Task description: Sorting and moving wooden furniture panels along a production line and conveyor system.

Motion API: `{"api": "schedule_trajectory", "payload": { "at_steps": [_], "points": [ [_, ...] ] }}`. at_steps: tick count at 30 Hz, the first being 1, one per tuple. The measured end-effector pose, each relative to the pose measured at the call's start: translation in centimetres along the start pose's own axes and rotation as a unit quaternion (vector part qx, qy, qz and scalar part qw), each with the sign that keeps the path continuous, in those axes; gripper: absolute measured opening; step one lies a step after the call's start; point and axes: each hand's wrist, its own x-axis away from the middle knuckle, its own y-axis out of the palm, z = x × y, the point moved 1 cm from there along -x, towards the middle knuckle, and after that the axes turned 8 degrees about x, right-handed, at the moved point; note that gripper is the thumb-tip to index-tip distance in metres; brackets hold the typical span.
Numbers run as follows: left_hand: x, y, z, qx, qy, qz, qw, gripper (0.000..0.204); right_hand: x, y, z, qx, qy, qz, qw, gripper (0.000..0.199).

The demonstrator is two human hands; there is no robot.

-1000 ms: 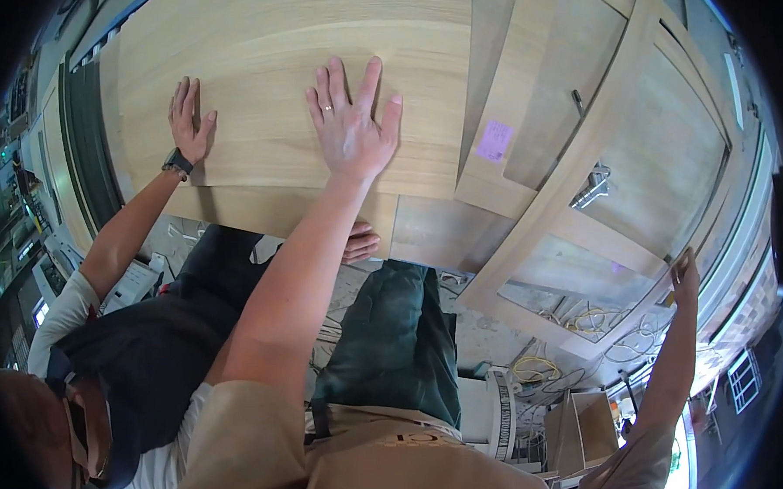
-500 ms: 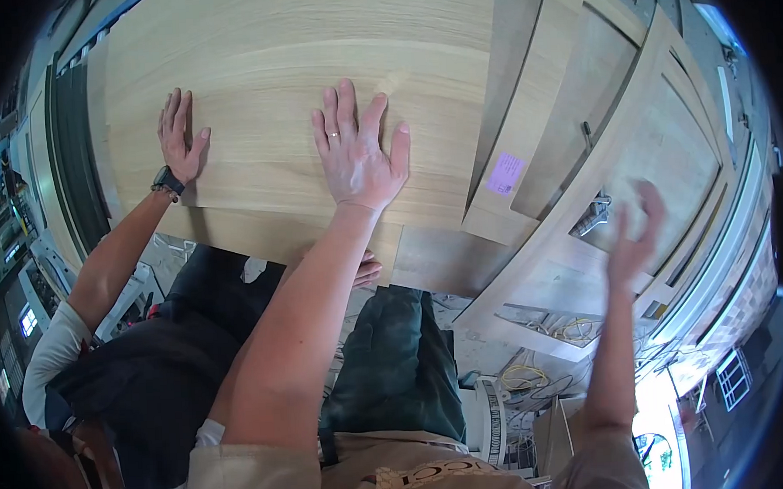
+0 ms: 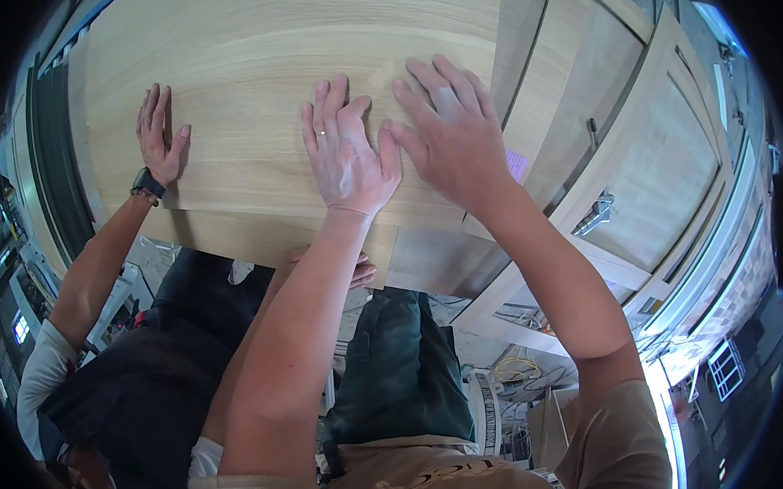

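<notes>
Your right hand [image 3: 458,135] now joins your left hand [image 3: 351,166], both splayed, seemingly bracing the pale rectangular wooden panel [image 3: 245,85]

The wide panel [image 3: 244,59] looks like pale, matt wood, smooth, with long grain lines. The framed door [image 3: 669,189] is of similar pale wood, its inset faintly satiny; the hinge [image 3: 595,214] on it is glossy, silvery metal. The purple label [image 3: 517,162] looks like matt paper. The green trousers [image 3: 392,367] are soft, creased cloth, the tan shirt [image 3: 402,480] matt fabric.
</notes>
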Motion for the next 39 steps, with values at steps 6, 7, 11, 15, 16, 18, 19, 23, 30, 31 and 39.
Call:
{"api": "schedule_trajectory", "payload": {
  "at_steps": [6, 7, 11, 15, 16, 18, 19, 23, 30, 31, 39],
  "points": [
    [0.4, -0.5, -0.2, 0.015, 0.004, 0.033, 0.999, 0.038, 6.5, -5.6, 7.4, -0.038, 0.173, 0.067, 0.982, 0.043],
    [0.2, -0.4, -0.1, 0.019, 0.014, 0.044, 0.999, 0.038, 8.8, -5.9, 11.2, -0.004, 0.229, 0.130, 0.965, 0.042],
    [0.1, -0.8, -0.2, -0.008, 0.019, 0.040, 0.999, 0.038, 17.9, -7.8, 24.2, 0.202, 0.489, 0.211, 0.822, 0.050],
    [0.1, 0.6, 0.4, 0.010, 0.021, 0.044, 0.999, 0.033, 23.0, -6.8, 33.0, 0.132, 0.599, 0.138, 0.778, 0.069],
    [0.1, 0.5, 0.4, 0.011, 0.021, 0.045, 0.999, 0.033, 23.0, -6.1, 32.8, 0.163, 0.606, 0.130, 0.768, 0.072],
    [0.3, 0.1, 0.1, 0.000, 0.021, 0.046, 0.999, 0.032, 22.0, -4.8, 30.8, 0.187, 0.613, 0.119, 0.758, 0.075],
    [0.3, 0.0, 0.1, -0.001, 0.020, 0.048, 0.999, 0.031, 21.6, -4.7, 30.1, 0.184, 0.616, 0.127, 0.755, 0.074],
    [0.3, -0.2, 0.1, 0.005, 0.027, 0.063, 0.998, 0.029, 20.6, -4.6, 29.0, 0.196, 0.617, 0.146, 0.748, 0.073],
    [4.7, -2.0, -1.7, 0.047, -0.099, 0.128, 0.986, 0.036, 20.5, -4.8, 28.8, 0.220, 0.624, 0.142, 0.737, 0.072],
    [6.6, -2.9, -2.5, -0.012, -0.164, 0.178, 0.970, 0.039, 20.3, -5.1, 28.6, 0.211, 0.627, 0.130, 0.738, 0.073],
    [10.5, -9.8, -14.8, -0.167, -0.587, 0.345, 0.714, 0.052, 20.0, -4.9, 28.7, 0.233, 0.616, 0.126, 0.742, 0.075]
  ]
}}
